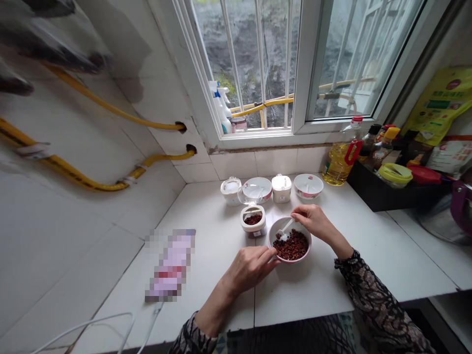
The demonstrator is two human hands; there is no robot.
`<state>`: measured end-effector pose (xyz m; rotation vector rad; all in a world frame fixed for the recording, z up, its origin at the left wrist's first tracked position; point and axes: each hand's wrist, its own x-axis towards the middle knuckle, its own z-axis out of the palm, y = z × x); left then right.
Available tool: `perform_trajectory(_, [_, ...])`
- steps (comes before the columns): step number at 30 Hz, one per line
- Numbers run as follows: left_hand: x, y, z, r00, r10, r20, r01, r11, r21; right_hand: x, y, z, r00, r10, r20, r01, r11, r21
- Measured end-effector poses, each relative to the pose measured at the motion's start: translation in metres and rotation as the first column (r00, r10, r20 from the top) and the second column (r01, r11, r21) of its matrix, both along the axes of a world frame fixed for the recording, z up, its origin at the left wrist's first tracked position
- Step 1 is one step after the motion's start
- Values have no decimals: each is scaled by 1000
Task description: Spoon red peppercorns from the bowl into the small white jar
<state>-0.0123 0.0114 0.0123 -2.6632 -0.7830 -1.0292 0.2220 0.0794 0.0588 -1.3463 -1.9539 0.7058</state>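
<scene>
My right hand [309,219] pinches the handle of a small white spoon [289,225]. The spoon's tip dips into dark red dried peppercorns [293,246], which lie in a white bowl [308,253] with a pinkish rim. At the bowl's near left side, my left hand [254,263] grips the edge between thumb and fingers. Just behind and left of the bowl stands a white seasoning jar [254,229], its clear lid [248,195] flipped up. More of the same dark red peppercorns show inside it.
Along the back wall are two lidded white jars [281,189] and two flowered bowls [309,186]. An oil bottle [337,164] stands right, beside a black rack [372,191] of bottles. A blurred-out purple object [173,263] with a white cable [153,319] lies left.
</scene>
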Motion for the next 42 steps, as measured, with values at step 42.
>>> perform_trajectory(42, [0,0,0,1000,-5,6,5,1000,-23,1,8,5,925,-43,-377,-14,989,-147])
